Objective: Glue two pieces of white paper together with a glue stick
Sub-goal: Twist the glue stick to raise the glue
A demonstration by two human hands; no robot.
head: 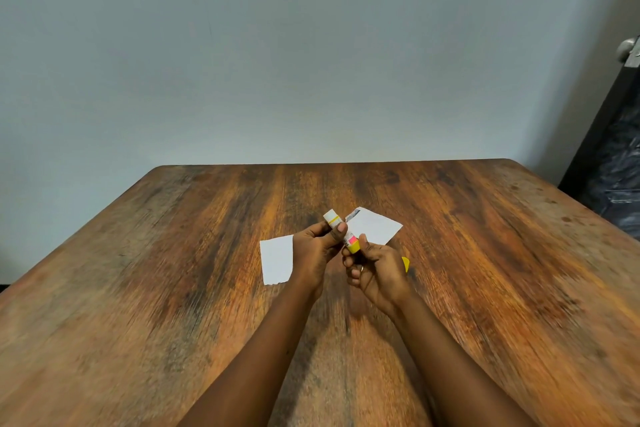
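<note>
**Both hands on the glue stick over a wooden table**

Your two hands meet above the middle of the wooden table, both clamped on the glue stick. Your left hand curls round the upper part of the tube with the thumb laid across its label. The white end pokes out past the fingers, slanting away from you and to the left. Your right hand pinches the yellow base between thumb and fingers, and a ring shows on one finger. Two pieces of white paper lie flat on the table, apart from each other. The left paper is partly hidden behind your left hand, and the right paper lies just beyond your right hand. A small yellow piece shows at the outer edge of your right hand; whether it rests on the table cannot be told. A pale wall stands behind the table, with a door knob at far right.
</note>
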